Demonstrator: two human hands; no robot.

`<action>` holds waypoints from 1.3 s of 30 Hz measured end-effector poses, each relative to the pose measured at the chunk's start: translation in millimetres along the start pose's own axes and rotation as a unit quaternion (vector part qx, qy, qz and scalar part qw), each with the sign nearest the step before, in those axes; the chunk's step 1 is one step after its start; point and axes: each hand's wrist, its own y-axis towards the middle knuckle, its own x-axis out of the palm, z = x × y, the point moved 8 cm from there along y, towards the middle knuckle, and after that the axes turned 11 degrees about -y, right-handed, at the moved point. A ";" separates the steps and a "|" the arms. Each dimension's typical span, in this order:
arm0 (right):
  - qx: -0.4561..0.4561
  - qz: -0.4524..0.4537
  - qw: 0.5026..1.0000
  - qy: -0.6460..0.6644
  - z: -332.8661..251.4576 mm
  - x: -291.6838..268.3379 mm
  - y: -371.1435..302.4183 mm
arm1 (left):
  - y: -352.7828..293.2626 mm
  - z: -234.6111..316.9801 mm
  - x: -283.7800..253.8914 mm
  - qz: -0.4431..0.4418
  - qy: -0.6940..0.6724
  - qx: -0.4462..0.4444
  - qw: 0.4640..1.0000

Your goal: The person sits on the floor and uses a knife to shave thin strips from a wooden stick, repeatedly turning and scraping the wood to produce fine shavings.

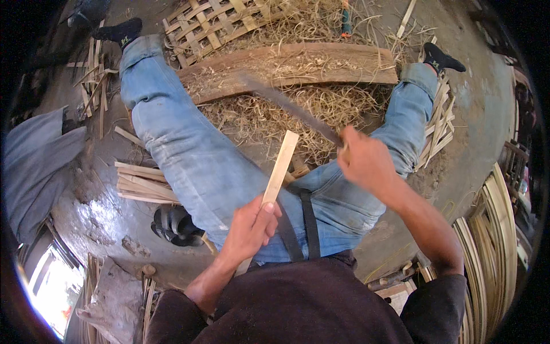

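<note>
My left hand (pixel 251 228) is closed around the lower part of a flat, pale bamboo strip (pixel 280 167), which tilts upward over my lap. In my right hand (pixel 368 159) is the handle of a long-bladed knife (pixel 292 108). Its grey blade is blurred and points up and to the left, apart from the strip's upper end. The fingers of my right hand wrap round the handle and hide most of it. Beyond the knife, a long wooden plank (pixel 292 64) lies across the floor between my feet.
Curly shavings (pixel 321 112) cover the floor around the plank. A woven bamboo lattice (pixel 209 26) lies behind it. Bundles of strips (pixel 146 183) lie left of my leg, with more strips (pixel 440 123) beyond my right leg. Long slats (pixel 492 241) stand at the right. Dark sandals (pixel 179 225) rest by my left thigh.
</note>
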 end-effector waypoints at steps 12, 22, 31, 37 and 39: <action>-0.100 0.018 0.994 0.026 -40.0 14.9 -41.8 | 3.0 -4.0 -1.6 -0.024 -0.132 -0.054 0.990; 0.149 -0.024 0.812 0.564 -33.2 42.4 25.3 | 3.2 -10.2 16.0 -0.065 -0.118 -0.058 0.989; -0.012 -0.036 0.999 -0.038 -116.8 -67.4 -33.3 | 4.8 -13.1 -8.6 -0.052 -0.153 -0.023 0.987; -0.089 0.013 0.985 -0.148 -159.1 -91.0 -53.1 | 4.3 -0.9 -4.4 -0.021 -0.172 -0.073 0.982; -0.123 -0.036 0.986 -0.104 -128.6 -75.3 -34.1 | 7.8 -2.2 -10.8 -0.013 -0.168 -0.063 0.984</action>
